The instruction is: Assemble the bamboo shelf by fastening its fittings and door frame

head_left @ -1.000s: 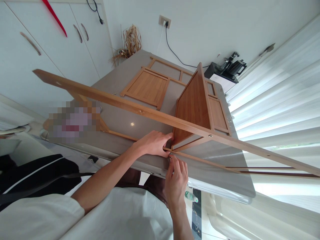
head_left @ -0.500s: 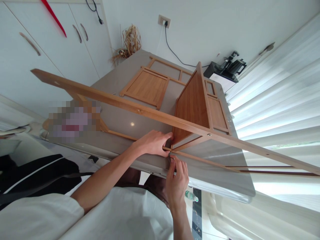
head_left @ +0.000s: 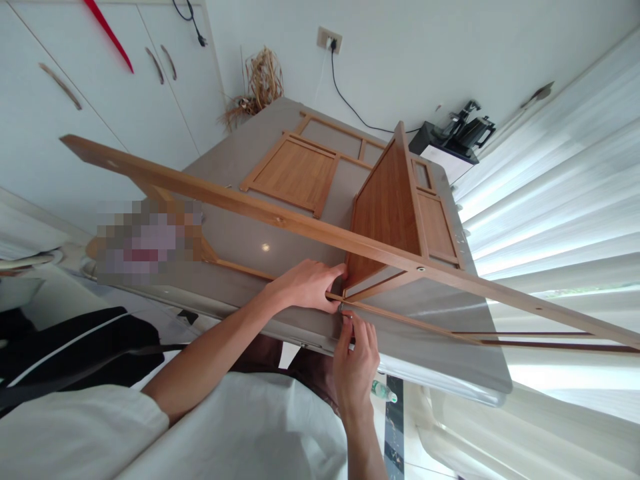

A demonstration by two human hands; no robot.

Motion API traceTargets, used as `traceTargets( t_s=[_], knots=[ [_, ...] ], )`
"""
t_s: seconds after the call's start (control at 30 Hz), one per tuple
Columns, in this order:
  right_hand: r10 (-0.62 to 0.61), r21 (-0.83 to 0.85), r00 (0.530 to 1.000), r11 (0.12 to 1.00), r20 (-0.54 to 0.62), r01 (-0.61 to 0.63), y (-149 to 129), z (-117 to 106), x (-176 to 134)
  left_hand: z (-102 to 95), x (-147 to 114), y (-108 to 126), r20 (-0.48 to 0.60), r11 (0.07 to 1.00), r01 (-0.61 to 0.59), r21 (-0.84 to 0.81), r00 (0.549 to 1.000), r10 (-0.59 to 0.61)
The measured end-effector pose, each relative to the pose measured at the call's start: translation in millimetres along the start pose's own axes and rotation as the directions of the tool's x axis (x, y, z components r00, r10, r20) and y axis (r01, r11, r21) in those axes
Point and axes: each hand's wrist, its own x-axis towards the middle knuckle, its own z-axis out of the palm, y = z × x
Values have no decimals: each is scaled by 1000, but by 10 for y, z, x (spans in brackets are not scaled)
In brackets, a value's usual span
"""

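Observation:
My left hand (head_left: 311, 285) is closed round the thin lower wooden rail (head_left: 410, 319), beside the corner of an upright slatted wooden panel (head_left: 383, 207). Just below that corner, the fingertips of my right hand (head_left: 356, 350) are pinched together against the rail's near side. A glint of small metal shows at those fingertips, but what they hold is too small and hidden to name. A long upper wooden rail (head_left: 310, 228) with bolt holes slants across above both hands and meets the panel's near edge.
A grey table (head_left: 230, 237) bears a flat wooden panel (head_left: 295, 170) and further frames (head_left: 435, 223). A black kettle (head_left: 475, 133) stands at the far right near the curtains (head_left: 565, 220). White cabinets (head_left: 95, 73) line the left, and a plastic bottle (head_left: 384, 391) lies below the table edge.
Both hands keep their places at the lower rail, with only a slight shift of the right fingers. The wooden parts stand as before.

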Motion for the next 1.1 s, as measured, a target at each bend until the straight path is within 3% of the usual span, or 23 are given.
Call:
traceTargets(
  t_s=[0.33,0.73,1.1],
  knots=[
    [-87,-47,996,995,23,88,-7,20,9,21,1,-15,-22,999,-33,-16,999,32],
    [101,33,995,994,-8,-101,-44,-13,73,32,9,-30,-35,999,-49,-10,998,48],
    [119,54,993,991,-3,-119,1,-12,23,40,-1,-28,-41,999,-38,9,998,38]
  ],
)
